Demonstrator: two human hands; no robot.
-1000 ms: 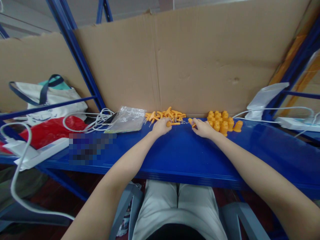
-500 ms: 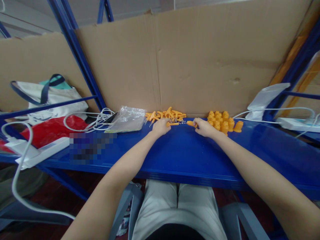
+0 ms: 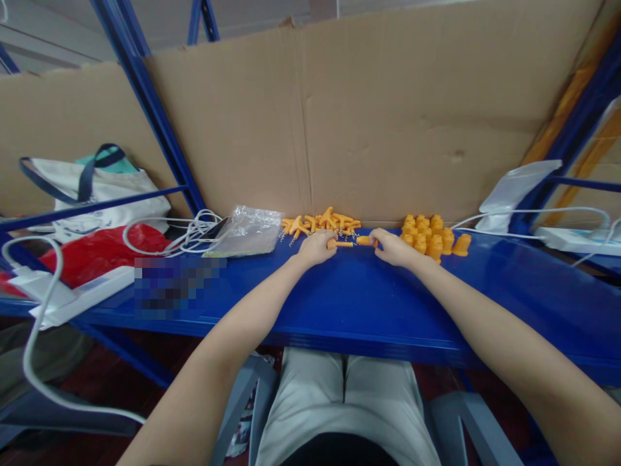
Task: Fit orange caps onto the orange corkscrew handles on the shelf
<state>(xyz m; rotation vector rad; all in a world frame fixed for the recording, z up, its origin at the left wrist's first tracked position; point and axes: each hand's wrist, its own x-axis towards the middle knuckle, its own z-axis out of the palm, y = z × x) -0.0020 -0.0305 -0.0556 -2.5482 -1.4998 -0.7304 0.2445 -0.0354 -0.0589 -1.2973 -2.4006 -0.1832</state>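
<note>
Head view showed an orange threaded piece (image 3: pixel 341 244) just above centre frame, gripped in the curled left hand (image 3: pixel 316 248) with its tip poking out toward the right. Facing it, a small orange cap (image 3: pixel 363 240) was pinched in the fingertips of the right hand (image 3: pixel 394 248); whether the two pieces touched could not be told. Behind the left hand lay a loose pile of orange parts (image 3: pixel 321 223), and behind the right hand stood a cluster of orange figures (image 3: pixel 433 235). All rested on the blue surface (image 3: pixel 359 304), with a clear plastic bag (image 3: pixel 248 232) left of the pile and a cardboard sheet (image 3: pixel 378 116) behind.
</note>
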